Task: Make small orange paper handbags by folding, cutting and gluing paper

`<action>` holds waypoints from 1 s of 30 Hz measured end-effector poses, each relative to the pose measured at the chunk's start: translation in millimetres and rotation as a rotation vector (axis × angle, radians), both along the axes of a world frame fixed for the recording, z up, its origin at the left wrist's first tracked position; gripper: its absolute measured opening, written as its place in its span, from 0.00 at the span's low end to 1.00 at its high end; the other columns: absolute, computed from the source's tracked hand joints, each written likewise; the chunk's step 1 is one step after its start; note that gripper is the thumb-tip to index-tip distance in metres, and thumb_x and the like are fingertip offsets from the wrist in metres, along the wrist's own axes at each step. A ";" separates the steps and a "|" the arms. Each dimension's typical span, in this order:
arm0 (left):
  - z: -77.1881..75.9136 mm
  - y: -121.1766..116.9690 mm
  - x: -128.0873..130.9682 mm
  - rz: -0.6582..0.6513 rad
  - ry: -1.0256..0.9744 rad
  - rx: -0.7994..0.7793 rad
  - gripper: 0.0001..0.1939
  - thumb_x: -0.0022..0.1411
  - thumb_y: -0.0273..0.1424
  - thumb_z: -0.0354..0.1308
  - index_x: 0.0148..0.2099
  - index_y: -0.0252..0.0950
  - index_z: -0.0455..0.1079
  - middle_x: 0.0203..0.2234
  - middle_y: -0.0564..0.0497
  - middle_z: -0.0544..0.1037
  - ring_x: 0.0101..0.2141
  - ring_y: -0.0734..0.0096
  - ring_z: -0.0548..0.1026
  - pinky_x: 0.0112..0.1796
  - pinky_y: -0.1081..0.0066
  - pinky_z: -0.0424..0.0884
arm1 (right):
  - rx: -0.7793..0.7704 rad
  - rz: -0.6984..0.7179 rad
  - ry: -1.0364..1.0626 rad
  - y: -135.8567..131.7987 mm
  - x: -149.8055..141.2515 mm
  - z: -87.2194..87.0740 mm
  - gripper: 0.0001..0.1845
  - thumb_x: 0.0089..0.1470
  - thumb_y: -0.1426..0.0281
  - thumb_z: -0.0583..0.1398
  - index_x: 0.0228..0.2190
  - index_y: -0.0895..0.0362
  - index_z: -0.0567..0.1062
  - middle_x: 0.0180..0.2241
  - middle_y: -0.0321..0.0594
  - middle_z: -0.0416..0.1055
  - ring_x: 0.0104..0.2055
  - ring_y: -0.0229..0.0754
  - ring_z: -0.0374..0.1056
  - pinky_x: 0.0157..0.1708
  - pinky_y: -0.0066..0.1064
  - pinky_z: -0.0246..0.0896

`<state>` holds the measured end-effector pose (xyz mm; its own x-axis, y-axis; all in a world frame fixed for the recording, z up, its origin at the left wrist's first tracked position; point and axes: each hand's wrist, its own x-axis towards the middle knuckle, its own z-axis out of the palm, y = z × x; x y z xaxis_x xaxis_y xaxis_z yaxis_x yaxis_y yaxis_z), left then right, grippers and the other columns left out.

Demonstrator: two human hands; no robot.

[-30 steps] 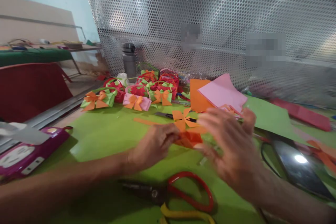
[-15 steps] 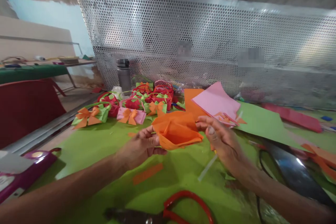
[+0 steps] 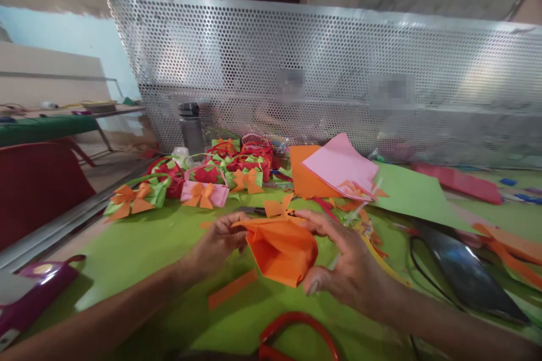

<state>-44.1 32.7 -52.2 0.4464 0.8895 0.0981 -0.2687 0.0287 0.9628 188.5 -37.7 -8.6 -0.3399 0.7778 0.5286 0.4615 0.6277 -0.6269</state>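
Note:
A small orange paper bag (image 3: 282, 248) is held above the green tabletop, its open mouth facing me. My left hand (image 3: 226, 240) pinches its left upper edge between thumb and fingers. Around its right side my right hand (image 3: 339, 251) is curled, fingers behind the top and thumb by the lower corner. Just behind the bag lies an orange paper bow (image 3: 278, 207). An orange paper strip (image 3: 232, 289) rests on the table below it. Scissors with red handles (image 3: 298, 324) lie near the front edge, partly cut off by the frame.
Several finished small bags with bows (image 3: 203, 192) stand back left, beside a grey bottle (image 3: 191, 128). Pink (image 3: 341, 166) and green sheets (image 3: 412, 194) lie back right, near a dark phone-like slab (image 3: 468, 273). A purple device (image 3: 40, 287) sits left. A perforated metal panel (image 3: 254, 56) closes the back.
The bag has come lower and nearer, its mouth tilted toward me. My right hand has closed in on its right side. The bow behind it now shows.

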 end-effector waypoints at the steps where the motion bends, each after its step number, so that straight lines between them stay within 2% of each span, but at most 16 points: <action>1: 0.2 0.3 -0.6 0.013 0.021 0.015 0.14 0.44 0.34 0.70 0.25 0.31 0.70 0.19 0.53 0.73 0.19 0.78 0.69 0.20 0.80 0.65 | 0.033 0.003 -0.014 -1.2 -0.6 0.7 0.40 0.44 0.46 0.59 0.54 0.54 0.61 0.47 0.47 0.71 0.47 0.47 0.69 0.45 0.35 0.64; 3: 0.8 0.0 -0.6 0.024 0.050 0.024 0.14 0.44 0.34 0.70 0.23 0.31 0.70 0.18 0.54 0.72 0.18 0.80 0.67 0.19 0.80 0.64 | 0.070 0.009 -0.026 -2.2 -1.1 2.0 0.37 0.47 0.48 0.59 0.54 0.54 0.60 0.48 0.46 0.71 0.47 0.45 0.68 0.45 0.33 0.65; 6: 1.8 -1.1 0.7 0.025 0.097 0.034 0.13 0.44 0.36 0.69 0.25 0.32 0.71 0.19 0.53 0.73 0.21 0.76 0.70 0.24 0.76 0.69 | 0.083 0.000 -0.034 -0.5 0.3 2.5 0.34 0.51 0.49 0.56 0.54 0.55 0.59 0.47 0.47 0.71 0.46 0.44 0.69 0.44 0.33 0.66; 11: 2.7 -1.6 1.5 0.010 0.121 0.039 0.16 0.42 0.39 0.70 0.31 0.34 0.75 0.27 0.50 0.78 0.27 0.67 0.75 0.29 0.70 0.73 | 0.095 -0.046 -0.088 4.1 1.2 -5.0 0.43 0.43 0.45 0.59 0.54 0.57 0.59 0.45 0.50 0.72 0.44 0.49 0.70 0.42 0.38 0.68; 15: 4.5 -4.5 2.3 -0.042 0.155 0.045 0.16 0.43 0.41 0.69 0.29 0.33 0.75 0.24 0.49 0.78 0.26 0.65 0.75 0.30 0.68 0.73 | 0.121 -0.085 -0.124 4.6 -2.1 -11.6 0.36 0.51 0.53 0.59 0.56 0.55 0.56 0.49 0.50 0.69 0.48 0.49 0.69 0.44 0.39 0.67; 19: 3.3 -4.3 2.9 -0.047 0.183 0.041 0.15 0.43 0.39 0.69 0.30 0.33 0.76 0.25 0.48 0.79 0.26 0.65 0.76 0.29 0.70 0.73 | 0.155 -0.127 0.002 3.1 -4.0 -14.0 0.32 0.54 0.60 0.59 0.56 0.52 0.54 0.47 0.48 0.70 0.45 0.45 0.70 0.43 0.36 0.68; 22: -0.5 -1.6 2.8 -0.007 0.177 0.048 0.14 0.43 0.38 0.69 0.31 0.34 0.76 0.26 0.49 0.80 0.27 0.66 0.76 0.30 0.71 0.73 | 0.191 -0.144 0.080 1.9 -4.0 -13.5 0.23 0.53 0.65 0.61 0.49 0.51 0.60 0.40 0.42 0.73 0.39 0.41 0.72 0.38 0.31 0.69; 25: -3.1 -0.6 3.3 0.026 0.179 0.050 0.14 0.43 0.38 0.69 0.31 0.34 0.76 0.26 0.49 0.79 0.28 0.66 0.76 0.31 0.71 0.73 | 0.243 -0.137 0.021 2.4 -3.8 -11.3 0.12 0.53 0.69 0.61 0.40 0.53 0.65 0.34 0.39 0.74 0.34 0.39 0.73 0.34 0.28 0.68; 30: -1.8 -3.2 5.8 0.049 0.183 0.063 0.16 0.41 0.40 0.69 0.28 0.33 0.74 0.22 0.50 0.77 0.24 0.69 0.74 0.27 0.73 0.72 | 0.360 -0.060 -0.072 6.2 -3.7 -7.1 0.04 0.54 0.71 0.59 0.31 0.54 0.67 0.30 0.38 0.74 0.34 0.39 0.72 0.31 0.26 0.66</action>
<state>-38.3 29.5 -54.0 0.4183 0.9051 0.0759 -0.0890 -0.0423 0.9951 184.8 -31.5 -15.7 -0.3458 0.5661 0.7483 0.5387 0.7728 -0.3356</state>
